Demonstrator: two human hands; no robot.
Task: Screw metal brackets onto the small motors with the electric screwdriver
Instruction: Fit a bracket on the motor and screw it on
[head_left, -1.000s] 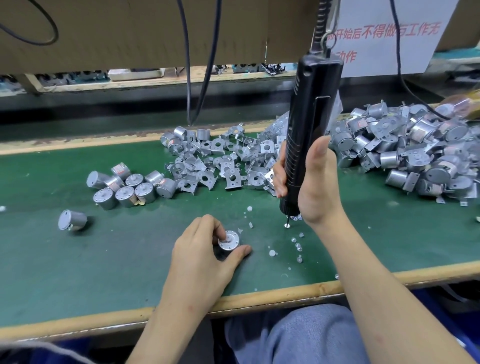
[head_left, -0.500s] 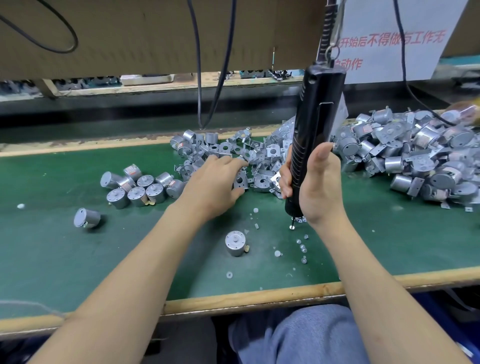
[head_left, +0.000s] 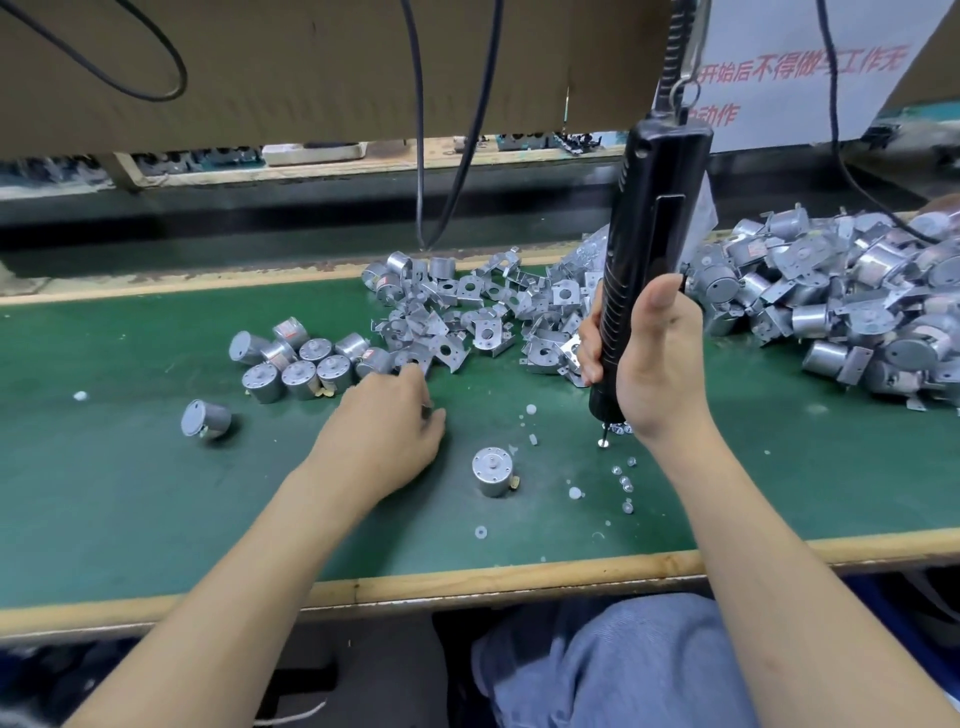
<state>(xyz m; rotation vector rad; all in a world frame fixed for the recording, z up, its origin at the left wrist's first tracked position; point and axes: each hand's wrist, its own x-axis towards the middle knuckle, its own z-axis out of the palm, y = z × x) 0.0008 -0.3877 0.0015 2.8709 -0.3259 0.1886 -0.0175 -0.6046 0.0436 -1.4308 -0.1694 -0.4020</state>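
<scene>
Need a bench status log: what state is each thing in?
Electric screwdriver: upright, bit down, held in right hand.
Left hand: fingers curled by loose bracket heap; contents hidden.
Front motor: upright, shaft up, no bracket, untouched.
Stray motor: tipped on its side.
Bracketed motor pile: heaped, brackets fitted.

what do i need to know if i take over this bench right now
Left hand: fingers curled at the near edge of the bracket pile; whether it holds a bracket is hidden.
Right hand: grips the electric screwdriver upright, bit just above the mat by the loose screws.
Motor stands alone on the mat, shaft up, no bracket on it.
Done: a heap of bracketed motors at right.
Left: bracket this motor, then the bare motors at left.
</scene>
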